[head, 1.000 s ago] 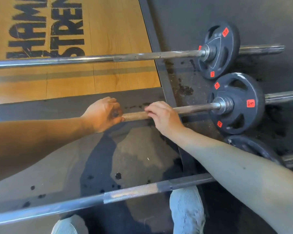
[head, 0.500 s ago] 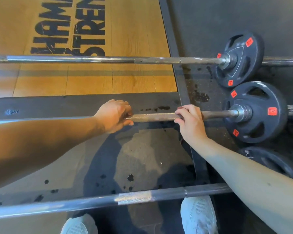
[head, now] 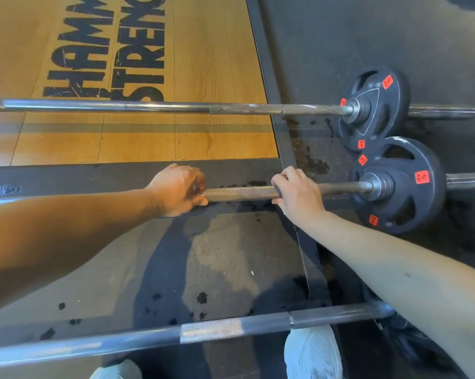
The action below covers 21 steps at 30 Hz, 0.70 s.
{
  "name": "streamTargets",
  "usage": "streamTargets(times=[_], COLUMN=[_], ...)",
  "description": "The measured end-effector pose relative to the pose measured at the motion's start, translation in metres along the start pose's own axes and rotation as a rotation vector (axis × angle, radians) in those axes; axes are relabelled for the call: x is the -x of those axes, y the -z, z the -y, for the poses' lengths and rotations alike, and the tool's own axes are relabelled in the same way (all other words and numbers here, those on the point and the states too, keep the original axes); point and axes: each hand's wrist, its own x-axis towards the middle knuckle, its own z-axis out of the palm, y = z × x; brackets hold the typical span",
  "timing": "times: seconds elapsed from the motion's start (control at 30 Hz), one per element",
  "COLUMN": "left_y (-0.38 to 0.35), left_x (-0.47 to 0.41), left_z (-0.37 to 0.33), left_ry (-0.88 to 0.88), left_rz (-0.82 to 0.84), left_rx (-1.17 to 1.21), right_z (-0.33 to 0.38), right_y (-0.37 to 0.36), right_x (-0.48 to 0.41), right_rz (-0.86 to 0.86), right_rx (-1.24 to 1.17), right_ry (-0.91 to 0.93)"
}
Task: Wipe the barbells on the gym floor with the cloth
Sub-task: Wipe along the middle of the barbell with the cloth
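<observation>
Bare mat [head: 225, 255] between middle bar [head: 239, 193] and near bar [head: 148, 337]; plates [head: 428, 198] close on the right

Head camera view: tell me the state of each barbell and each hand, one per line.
Far barbell, on the floor, ungripped.
Middle barbell, on the floor, gripped by both hands.
Near barbell, on the floor, ungripped.
Left hand, curled round the middle barbell.
Right hand, curled over the middle barbell.
Cloth, not visible.
</observation>
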Motion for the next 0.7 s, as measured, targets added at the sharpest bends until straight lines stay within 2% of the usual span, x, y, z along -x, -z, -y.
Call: streamTargets(times=[0.1,0.2,0.3,0.4,0.57,0.63,0.7], left_y=[0.000,0.001,-0.001,-0.006,-0.010,-0.010,-0.009], left_x=[0.004,0.008,0.012,0.017,0.020,0.019,0.019], left_z=[-0.001,-0.002,-0.004,-0.002,0.000,0.000,-0.001], left_ry=[-0.017,-0.042,-0.076,-0.103,-0.137,-0.127,-0.106], left_rz=[0.007,0.006,-0.009,-0.054,-0.084,-0.081,-0.073], left_rx=[-0.008,-0.012,-0.018,-0.022,-0.017,-0.024,-0.034], right_z=[0.014,0.038,0.071,0.089,0.027,-0.010,-0.048], right_y=[-0.002,-0.005,-0.009,-0.015,-0.018,-0.016,-0.015], right_x=[0.009,0.014,0.013,0.012,0.028,0.040,0.053], right_rz=[-0.022,-0.048,-0.067,-0.059,-0.123,-0.144,-0.173], right_rx=[-0.110,-0.353,-0.536,-0.581,-0.475,-0.422,-0.387], right_ry=[-0.072,-0.075,0.019,0.140,0.318,0.236,0.059])
